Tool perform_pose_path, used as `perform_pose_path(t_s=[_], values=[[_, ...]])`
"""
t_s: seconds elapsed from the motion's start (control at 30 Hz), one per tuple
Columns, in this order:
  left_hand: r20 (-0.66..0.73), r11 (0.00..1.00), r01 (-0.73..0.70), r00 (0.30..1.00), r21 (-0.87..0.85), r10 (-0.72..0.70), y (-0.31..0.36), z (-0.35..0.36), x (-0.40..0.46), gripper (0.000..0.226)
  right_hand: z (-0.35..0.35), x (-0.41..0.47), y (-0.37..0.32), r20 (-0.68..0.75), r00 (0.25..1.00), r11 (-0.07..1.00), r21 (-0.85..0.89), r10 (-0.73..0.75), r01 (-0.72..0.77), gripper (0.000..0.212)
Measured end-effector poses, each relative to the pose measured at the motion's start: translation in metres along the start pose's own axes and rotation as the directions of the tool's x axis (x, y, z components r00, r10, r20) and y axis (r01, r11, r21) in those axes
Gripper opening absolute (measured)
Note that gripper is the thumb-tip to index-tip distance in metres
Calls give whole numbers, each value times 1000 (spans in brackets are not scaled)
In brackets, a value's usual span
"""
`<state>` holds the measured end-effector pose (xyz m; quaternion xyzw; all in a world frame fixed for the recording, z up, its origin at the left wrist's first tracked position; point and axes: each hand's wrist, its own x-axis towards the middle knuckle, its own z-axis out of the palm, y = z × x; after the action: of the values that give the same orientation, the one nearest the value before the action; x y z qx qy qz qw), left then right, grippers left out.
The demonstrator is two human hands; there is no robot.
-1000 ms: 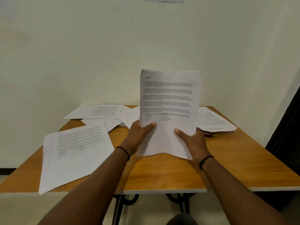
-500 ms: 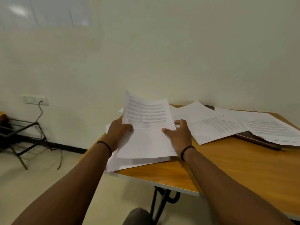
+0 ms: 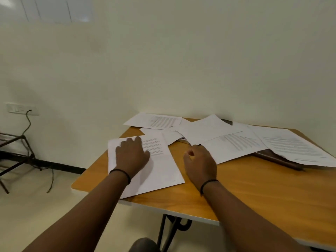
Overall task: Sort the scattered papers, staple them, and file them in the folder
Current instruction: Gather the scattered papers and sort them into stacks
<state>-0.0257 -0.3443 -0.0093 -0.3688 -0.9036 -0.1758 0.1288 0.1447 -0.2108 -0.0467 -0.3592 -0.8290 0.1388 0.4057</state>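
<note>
I take this for a plain office or study room. In front of me stands a wooden-topped table point(image 3: 254, 193) on dark metal legs point(image 3: 170, 231), pushed against a bare cream wall point(image 3: 181, 60). Printed sheets point(image 3: 234, 142) lie scattered across it from 11 to 2 o'clock, with a dark folder point(image 3: 278, 159) partly under them at 2 o'clock. At 9 o'clock a wall socket plate point(image 3: 21, 109) has a cable point(image 3: 27, 122) hanging from it, above a dark metal frame point(image 3: 16, 153) on the pale floor point(image 3: 36, 211). At 10 o'clock, high on the wall, a whiteboard-like panel point(image 3: 54, 8) shows faintly.
</note>
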Motion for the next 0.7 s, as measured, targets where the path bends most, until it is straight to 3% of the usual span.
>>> perform_pose_path(t_s=[0.07, 0.2, 0.37, 0.53, 0.7], values=[[15, 991, -91, 996, -102, 93, 34, 10, 4, 39, -19, 6, 26, -62, 996, 998, -20, 65, -67, 14], [4, 952, -272, 961, -142, 275, 81, 32, 8, 34, -49, 13, 73, -98, 970, 974, -36, 221, -225, 18], [270, 905, -416, 864, -94, 425, 131, 58, 25, 42, -79, 18, 124, -160, 961, 952, -171, 226, -252, 20], [236, 877, -476, 846, -68, 478, 150, 80, 49, 44, -78, 35, 140, -253, 898, 898, -170, 359, -406, 33], [247, 877, -478, 857, 50, 453, 161, 103, 54, 74, -77, 40, 147, -228, 862, 854, -164, 453, -493, 37]])
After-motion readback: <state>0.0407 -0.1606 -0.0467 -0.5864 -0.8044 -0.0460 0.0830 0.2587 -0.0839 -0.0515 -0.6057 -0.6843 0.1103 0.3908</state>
